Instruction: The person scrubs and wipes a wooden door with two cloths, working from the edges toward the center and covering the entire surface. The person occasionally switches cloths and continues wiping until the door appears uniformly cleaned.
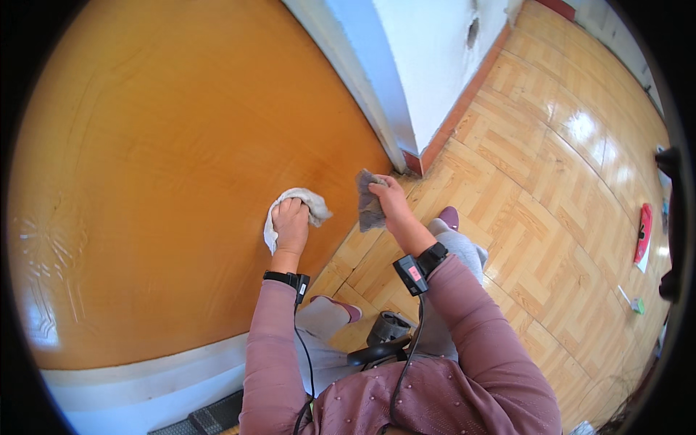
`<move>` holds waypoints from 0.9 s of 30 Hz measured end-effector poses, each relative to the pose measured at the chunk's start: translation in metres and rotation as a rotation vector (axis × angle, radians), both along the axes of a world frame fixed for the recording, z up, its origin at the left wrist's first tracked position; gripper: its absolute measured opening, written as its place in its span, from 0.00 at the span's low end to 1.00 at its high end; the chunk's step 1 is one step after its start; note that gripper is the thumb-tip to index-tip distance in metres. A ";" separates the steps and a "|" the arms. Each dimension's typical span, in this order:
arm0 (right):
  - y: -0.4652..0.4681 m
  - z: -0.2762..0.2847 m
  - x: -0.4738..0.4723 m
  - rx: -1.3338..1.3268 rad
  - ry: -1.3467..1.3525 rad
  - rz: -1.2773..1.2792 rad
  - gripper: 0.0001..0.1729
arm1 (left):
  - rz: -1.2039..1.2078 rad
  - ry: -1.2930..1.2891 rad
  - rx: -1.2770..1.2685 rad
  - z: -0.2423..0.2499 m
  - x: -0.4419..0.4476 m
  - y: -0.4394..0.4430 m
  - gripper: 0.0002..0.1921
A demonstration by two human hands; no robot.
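A white cloth [321, 209] is bunched under my left hand [291, 225], which presses it against the lower part of an orange-brown door [190, 179] with molded relief. In my right hand [392, 204] is a grey, worn-looking scouring pad [371, 201], pinched between thumb and fingers. That pad hangs apart from the door, to the right of the cloth and over the tiled floor edge.
Right of the door stand a pale door frame [348, 70] and a white wall corner [429, 65] with a red-brown baseboard [467, 98]. Wood-patterned floor tiles [544, 217] spread to the right, where a red packet [644, 234] lies. A dark container [387, 326] stands between my legs.
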State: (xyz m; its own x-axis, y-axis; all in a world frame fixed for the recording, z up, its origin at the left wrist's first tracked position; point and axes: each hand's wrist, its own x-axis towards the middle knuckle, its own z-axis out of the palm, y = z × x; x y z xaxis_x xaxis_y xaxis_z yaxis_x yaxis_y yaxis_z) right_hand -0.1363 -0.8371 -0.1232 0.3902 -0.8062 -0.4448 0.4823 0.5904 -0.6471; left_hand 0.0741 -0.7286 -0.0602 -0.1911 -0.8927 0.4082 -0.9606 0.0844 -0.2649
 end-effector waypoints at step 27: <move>0.001 0.020 -0.010 0.042 0.020 -0.294 0.19 | -0.401 0.020 -0.135 -0.128 -0.025 -0.198 0.06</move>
